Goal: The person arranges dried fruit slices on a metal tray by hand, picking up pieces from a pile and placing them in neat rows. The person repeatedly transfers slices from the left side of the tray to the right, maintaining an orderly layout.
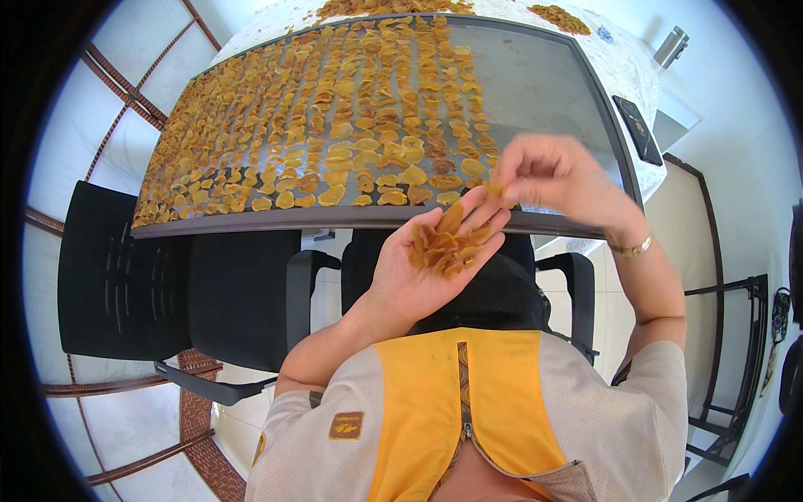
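My left hand (433, 270) is palm up before the table's near edge, cupping a small pile of dried yellow-brown slices (445, 245). Just above its fingertips, my right hand (546, 176), a little blurred, pinches one slice (494, 189) between thumb and fingers. Beyond both hands lies a large dark-framed screen panel (533, 81). Rows of similar dried slices (339, 132) cover its left and middle parts, lying close together or overlapping. What the slices are cannot be told for sure.
Loose slice piles (558, 19) lie on the white tablecloth (621, 56) behind the frame. A smartphone (637, 130) and a metal cup (671, 46) are at the right. Black office chairs (238, 295) stand close to the table's near side. The panel's frame edge (376, 223) runs just beyond my left hand.
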### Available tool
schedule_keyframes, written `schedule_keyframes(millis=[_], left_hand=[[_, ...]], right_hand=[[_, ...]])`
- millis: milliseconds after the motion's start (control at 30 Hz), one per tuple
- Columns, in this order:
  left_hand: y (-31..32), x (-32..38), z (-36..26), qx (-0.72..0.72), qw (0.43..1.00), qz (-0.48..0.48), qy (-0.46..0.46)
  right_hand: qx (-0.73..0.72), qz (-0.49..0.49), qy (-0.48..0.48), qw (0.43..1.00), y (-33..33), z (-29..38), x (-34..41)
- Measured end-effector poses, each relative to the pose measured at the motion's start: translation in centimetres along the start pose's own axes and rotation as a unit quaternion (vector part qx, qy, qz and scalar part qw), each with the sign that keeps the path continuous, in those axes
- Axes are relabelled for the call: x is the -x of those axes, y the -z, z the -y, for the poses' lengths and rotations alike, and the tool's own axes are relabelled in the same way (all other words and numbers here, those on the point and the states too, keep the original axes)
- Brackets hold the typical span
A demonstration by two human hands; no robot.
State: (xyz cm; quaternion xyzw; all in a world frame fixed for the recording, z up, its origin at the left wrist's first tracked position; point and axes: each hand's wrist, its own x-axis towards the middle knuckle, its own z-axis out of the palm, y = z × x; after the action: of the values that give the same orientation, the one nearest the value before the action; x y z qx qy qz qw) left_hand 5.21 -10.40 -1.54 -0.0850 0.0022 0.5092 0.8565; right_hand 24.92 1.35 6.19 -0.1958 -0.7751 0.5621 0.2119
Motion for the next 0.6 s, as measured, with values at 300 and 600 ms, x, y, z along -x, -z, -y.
schedule_keyframes(millis=[300,600], left_hand=[[0.6,0.8,-0.6,0.027,1.0,-0.012,0.007],[0.9,1.4,-1.8,-0.029,0.999,-0.027,0.036]], right_hand=[[0.16,-0.252,0.046,0.953,14.1,-6.9,-13.0],[0.336,-0.358,0.01,0.871,19.1,-16.1,-21.4]])
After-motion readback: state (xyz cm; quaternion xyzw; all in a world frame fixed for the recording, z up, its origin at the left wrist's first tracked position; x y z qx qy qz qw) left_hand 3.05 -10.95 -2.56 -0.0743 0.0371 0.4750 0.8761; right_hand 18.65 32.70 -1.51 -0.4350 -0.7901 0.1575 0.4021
